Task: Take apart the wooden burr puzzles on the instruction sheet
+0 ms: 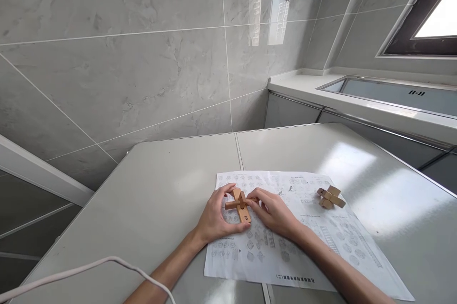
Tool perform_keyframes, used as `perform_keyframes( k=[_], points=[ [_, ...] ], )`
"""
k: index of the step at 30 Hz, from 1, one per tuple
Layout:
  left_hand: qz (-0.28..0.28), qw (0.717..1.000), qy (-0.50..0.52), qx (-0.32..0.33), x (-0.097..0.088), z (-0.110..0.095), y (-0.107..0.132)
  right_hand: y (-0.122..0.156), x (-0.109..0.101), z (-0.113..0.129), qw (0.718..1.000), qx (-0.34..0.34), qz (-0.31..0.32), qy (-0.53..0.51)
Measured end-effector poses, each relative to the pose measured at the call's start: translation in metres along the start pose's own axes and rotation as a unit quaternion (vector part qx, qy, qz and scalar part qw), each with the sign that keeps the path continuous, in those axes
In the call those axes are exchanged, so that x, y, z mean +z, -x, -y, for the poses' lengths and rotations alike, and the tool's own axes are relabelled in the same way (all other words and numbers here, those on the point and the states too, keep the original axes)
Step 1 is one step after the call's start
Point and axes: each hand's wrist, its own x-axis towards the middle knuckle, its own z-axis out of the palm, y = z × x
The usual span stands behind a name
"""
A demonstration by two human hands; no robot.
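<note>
We pinch small crossed light-wood interlocking puzzle [240, 204] on printed white instruction sheet [285, 228]: left hand [214, 218] and right hand [273, 213] fingers grasping its bars. Partly built, we judge; second wooden cluster [330, 197] lies untouched at sheet's right part.

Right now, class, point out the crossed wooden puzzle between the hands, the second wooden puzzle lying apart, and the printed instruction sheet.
crossed wooden puzzle [240, 204], head view, centre joint.
second wooden puzzle [330, 197], head view, middle block.
printed instruction sheet [314, 251], head view, bare printed area.
</note>
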Motion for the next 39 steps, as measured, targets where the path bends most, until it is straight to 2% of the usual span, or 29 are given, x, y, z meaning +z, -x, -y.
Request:
perform_keyframes(
  k=[4, 10, 28, 39],
  points=[
    [-0.023, 0.998, -0.045, 0.049, -0.002, -0.003, 0.000, 0.000, -0.004, -0.004, 0.999, -0.021, 0.014, 0.022],
    [-0.021, 0.993, -0.082, 0.076, -0.002, -0.002, 0.000, 0.001, -0.004, -0.011, 0.998, -0.037, 0.025, 0.044],
    [0.025, 0.995, -0.087, 0.051, -0.003, -0.003, -0.006, 0.001, -0.001, -0.016, 0.998, -0.026, 0.020, 0.057],
    [0.023, 0.994, -0.094, 0.052, -0.003, 0.000, -0.008, 0.000, -0.006, -0.014, 0.999, -0.020, 0.043, 0.018]
  ],
)
